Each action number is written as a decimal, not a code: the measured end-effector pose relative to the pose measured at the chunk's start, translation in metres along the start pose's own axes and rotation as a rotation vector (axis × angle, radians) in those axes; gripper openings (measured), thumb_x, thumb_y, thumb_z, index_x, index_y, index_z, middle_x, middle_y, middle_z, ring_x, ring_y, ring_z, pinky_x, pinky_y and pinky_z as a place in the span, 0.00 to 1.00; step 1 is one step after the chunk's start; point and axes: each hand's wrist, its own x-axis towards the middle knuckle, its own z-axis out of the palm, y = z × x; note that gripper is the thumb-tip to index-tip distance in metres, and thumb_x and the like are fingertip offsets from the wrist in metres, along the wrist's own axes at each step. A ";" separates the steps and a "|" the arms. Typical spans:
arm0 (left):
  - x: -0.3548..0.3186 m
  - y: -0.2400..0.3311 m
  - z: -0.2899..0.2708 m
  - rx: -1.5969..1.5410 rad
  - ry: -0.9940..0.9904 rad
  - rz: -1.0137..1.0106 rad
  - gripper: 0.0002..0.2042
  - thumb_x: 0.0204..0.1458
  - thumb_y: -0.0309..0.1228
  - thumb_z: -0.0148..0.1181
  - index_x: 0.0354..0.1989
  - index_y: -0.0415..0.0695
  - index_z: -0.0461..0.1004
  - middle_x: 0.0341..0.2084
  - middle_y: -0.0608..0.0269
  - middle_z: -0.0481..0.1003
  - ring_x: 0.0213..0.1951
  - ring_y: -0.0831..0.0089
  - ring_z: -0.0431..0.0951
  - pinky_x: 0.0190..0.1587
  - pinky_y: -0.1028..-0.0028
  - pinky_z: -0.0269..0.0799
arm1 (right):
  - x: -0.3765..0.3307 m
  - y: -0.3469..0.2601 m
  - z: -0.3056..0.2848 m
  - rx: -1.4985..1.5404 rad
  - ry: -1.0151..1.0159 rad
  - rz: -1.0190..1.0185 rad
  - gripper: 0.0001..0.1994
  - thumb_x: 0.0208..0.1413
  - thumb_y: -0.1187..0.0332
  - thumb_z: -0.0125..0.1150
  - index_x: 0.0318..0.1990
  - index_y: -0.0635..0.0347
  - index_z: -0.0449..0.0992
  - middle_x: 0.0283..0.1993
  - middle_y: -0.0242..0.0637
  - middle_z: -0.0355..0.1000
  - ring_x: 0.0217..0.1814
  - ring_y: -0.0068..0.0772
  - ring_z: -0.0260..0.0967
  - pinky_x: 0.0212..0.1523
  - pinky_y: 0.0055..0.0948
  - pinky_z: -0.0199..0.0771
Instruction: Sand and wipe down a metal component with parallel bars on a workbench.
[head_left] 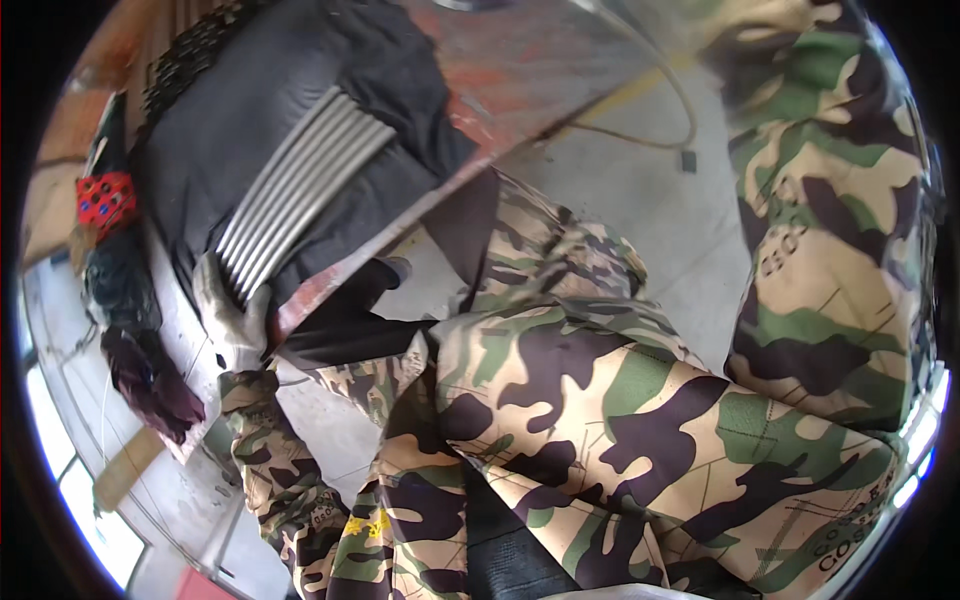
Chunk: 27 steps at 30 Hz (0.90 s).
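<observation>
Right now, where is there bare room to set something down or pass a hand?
Bare concrete floor lies open between the workbench edge and the camouflage sleeve, crossed only by a thin cable. The benchtop is crowded: black fabric, grey ribbed strips, the gloved left hand.

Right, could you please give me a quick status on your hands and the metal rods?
Left hand, gloved, gripped on the end of the bundle of grey metal rods. Right hand not in view. Rods lie on dark cloth; camouflage sleeve crowds the foreground.

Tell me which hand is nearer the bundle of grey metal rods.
Left. The gloved left hand grips the lower end of the bundle of grey metal rods. The right hand is hidden behind the camouflage sleeve, so its position cannot be told.
</observation>
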 end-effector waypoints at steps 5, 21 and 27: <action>0.000 0.009 0.016 0.016 0.014 0.012 0.46 0.44 0.41 0.73 0.71 0.34 0.60 0.66 0.33 0.64 0.70 0.39 0.61 0.73 0.51 0.56 | -0.030 -0.007 0.006 -0.095 0.004 -0.045 0.12 0.54 0.62 0.61 0.37 0.63 0.79 0.35 0.59 0.79 0.46 0.61 0.78 0.49 0.49 0.77; 0.006 0.013 -0.009 0.165 0.021 -0.141 0.50 0.44 0.54 0.74 0.70 0.33 0.62 0.69 0.32 0.62 0.72 0.35 0.57 0.74 0.47 0.51 | -0.224 -0.141 0.084 0.135 -0.340 -0.622 0.36 0.61 0.50 0.59 0.70 0.65 0.63 0.73 0.56 0.61 0.77 0.61 0.54 0.76 0.55 0.51; 0.001 0.022 -0.006 0.032 0.210 -0.075 0.51 0.39 0.59 0.74 0.65 0.31 0.67 0.64 0.33 0.66 0.68 0.34 0.62 0.73 0.45 0.52 | -0.228 -0.128 0.076 0.156 -0.310 -0.648 0.36 0.58 0.56 0.61 0.70 0.65 0.63 0.71 0.57 0.62 0.75 0.63 0.56 0.76 0.58 0.51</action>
